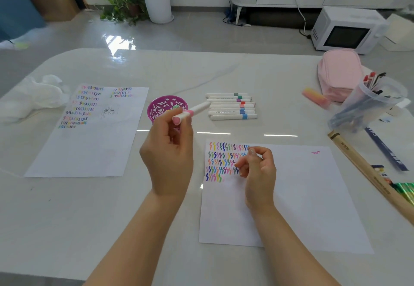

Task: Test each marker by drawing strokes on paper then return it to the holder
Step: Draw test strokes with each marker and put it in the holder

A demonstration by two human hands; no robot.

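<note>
My left hand [168,153] grips a white marker with a pink cap [190,112], held level just in front of the purple cut-out holder [156,108]. Over the right sheet of paper [302,196], my right hand [257,171] hovers with its fingers loosely curled and nothing in them. That sheet carries rows of coloured squiggles at its upper left and one pink stroke near its top right corner. A row of several white markers [231,106] with coloured bands lies on the table behind the sheet.
A second sheet [89,142] full of test strokes lies at left, with crumpled white plastic [33,97] beyond it. At right stand a clear cup of pens [369,104], a pink pouch [338,72], a pink eraser [314,96] and long boxed items [367,173].
</note>
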